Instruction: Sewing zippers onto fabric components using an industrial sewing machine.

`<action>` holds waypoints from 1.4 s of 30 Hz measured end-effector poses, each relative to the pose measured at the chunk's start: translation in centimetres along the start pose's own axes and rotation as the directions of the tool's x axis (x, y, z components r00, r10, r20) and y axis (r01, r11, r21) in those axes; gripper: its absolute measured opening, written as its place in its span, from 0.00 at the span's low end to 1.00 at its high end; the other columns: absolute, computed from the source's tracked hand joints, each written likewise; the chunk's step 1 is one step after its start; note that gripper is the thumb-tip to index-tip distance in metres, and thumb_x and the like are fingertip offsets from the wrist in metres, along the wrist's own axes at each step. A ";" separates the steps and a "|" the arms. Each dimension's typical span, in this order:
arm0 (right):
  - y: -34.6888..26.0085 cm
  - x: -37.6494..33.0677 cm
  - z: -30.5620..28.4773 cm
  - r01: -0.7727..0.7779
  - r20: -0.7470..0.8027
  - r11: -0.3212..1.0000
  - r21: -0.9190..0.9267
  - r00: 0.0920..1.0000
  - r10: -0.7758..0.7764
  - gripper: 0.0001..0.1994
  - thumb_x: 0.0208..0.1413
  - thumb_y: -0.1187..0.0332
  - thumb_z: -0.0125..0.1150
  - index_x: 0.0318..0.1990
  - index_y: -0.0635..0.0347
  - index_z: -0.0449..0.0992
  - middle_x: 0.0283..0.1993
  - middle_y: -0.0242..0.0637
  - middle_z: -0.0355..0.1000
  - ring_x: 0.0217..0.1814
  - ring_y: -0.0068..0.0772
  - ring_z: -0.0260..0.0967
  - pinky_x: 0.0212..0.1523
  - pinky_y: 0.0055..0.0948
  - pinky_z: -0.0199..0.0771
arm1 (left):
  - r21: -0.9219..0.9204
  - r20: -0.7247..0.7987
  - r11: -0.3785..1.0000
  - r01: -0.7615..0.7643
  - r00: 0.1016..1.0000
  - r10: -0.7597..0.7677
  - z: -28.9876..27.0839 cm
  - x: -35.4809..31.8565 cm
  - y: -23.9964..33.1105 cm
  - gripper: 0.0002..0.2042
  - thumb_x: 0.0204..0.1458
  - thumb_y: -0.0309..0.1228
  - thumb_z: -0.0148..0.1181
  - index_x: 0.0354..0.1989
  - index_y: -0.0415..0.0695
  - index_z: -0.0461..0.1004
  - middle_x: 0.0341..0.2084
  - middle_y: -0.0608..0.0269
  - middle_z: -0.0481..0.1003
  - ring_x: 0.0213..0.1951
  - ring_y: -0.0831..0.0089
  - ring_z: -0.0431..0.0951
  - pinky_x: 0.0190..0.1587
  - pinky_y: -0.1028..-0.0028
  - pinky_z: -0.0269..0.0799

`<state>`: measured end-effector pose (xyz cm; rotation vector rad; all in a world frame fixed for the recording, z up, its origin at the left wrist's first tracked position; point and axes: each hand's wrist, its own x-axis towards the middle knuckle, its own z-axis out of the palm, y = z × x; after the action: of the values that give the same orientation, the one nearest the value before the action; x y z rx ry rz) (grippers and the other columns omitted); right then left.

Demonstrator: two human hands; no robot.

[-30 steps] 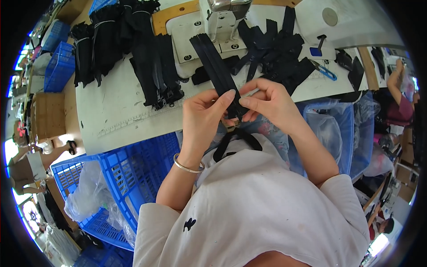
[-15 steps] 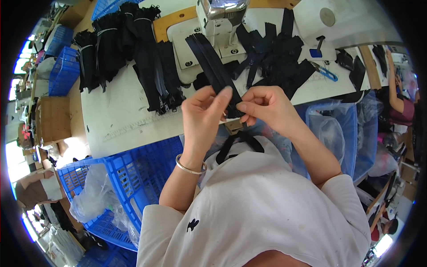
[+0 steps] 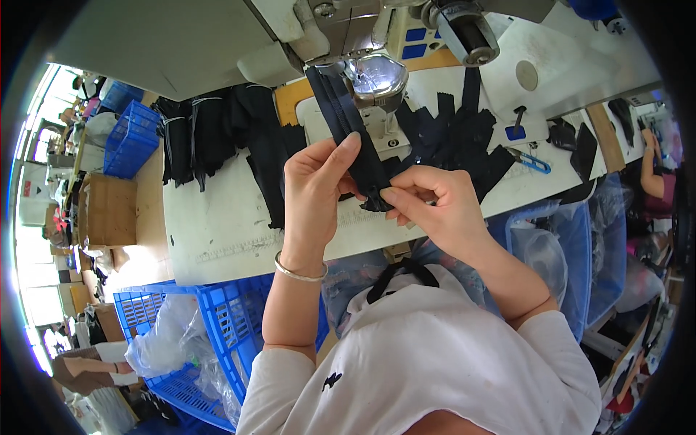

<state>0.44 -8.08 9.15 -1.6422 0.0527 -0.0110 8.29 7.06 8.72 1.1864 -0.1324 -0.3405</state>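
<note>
Both my hands hold one black zipper (image 3: 355, 119) above the near side of the sewing table. My left hand (image 3: 316, 181) pinches its left edge partway along, thumb on top. At the lower end, my right hand (image 3: 437, 206) grips the right corner between thumb and fingers. The far end of the strip reaches up to the sewing machine head (image 3: 373, 76). A loose pile of black zippers (image 3: 449, 141) lies to the right, beyond my right hand. Bundles of black zippers (image 3: 210, 138), tied with pale bands, rest at the left.
Blue snips (image 3: 533, 162) lie right of the pile on the table (image 3: 210, 217). A blue crate (image 3: 225, 319) with clear plastic bags stands below at the left. Blue bins (image 3: 565, 246) lined with plastic are at the right. Other people work at both sides.
My view has tilted up, so more of the sewing machine shows. Both hands keep hold of the zipper; my left hand sits slightly farther from the right one.
</note>
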 end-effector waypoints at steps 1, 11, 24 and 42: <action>0.0 0.1 0.0 0.004 0.001 1.000 -0.001 1.000 -0.004 0.08 0.53 0.71 0.62 0.33 0.70 0.76 0.23 0.37 0.75 0.24 0.20 0.72 0.26 0.19 0.70 | 0.004 0.012 1.000 0.000 1.000 0.000 0.0 0.2 0.0 0.13 0.55 0.31 0.60 0.20 0.39 0.74 0.17 0.67 0.73 0.16 0.84 0.69 0.17 0.83 0.65; -0.6 1.3 0.3 0.042 -0.044 0.992 0.123 0.998 -0.036 0.06 0.55 0.74 0.60 0.33 0.69 0.75 0.25 0.34 0.74 0.26 0.18 0.73 0.25 0.16 0.71 | 0.010 0.028 1.000 -0.028 0.999 0.028 0.6 2.3 1.1 0.12 0.54 0.32 0.60 0.22 0.38 0.75 0.16 0.67 0.74 0.15 0.85 0.69 0.16 0.83 0.63; -0.5 2.3 0.4 0.033 -0.097 0.984 0.177 0.995 -0.016 0.07 0.55 0.72 0.60 0.33 0.69 0.75 0.26 0.34 0.74 0.26 0.18 0.72 0.27 0.16 0.72 | 0.237 -0.038 0.966 -0.100 0.993 0.112 1.0 2.0 0.3 0.16 0.55 0.36 0.59 0.18 0.41 0.70 0.13 0.74 0.66 0.15 0.87 0.63 0.16 0.85 0.61; -1.2 5.6 0.2 0.172 -0.124 0.985 -0.004 0.977 -0.171 0.10 0.56 0.69 0.59 0.27 0.67 0.75 0.18 0.32 0.72 0.19 0.16 0.68 0.22 0.17 0.66 | 0.193 -0.147 0.961 -0.200 0.962 0.230 1.8 3.7 0.0 0.15 0.58 0.35 0.54 0.19 0.44 0.65 0.14 0.79 0.56 0.18 0.91 0.52 0.18 0.84 0.48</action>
<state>6.05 -8.03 10.23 -1.6337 0.0056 -0.2453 11.29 4.28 9.09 1.3568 -0.1450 -0.0356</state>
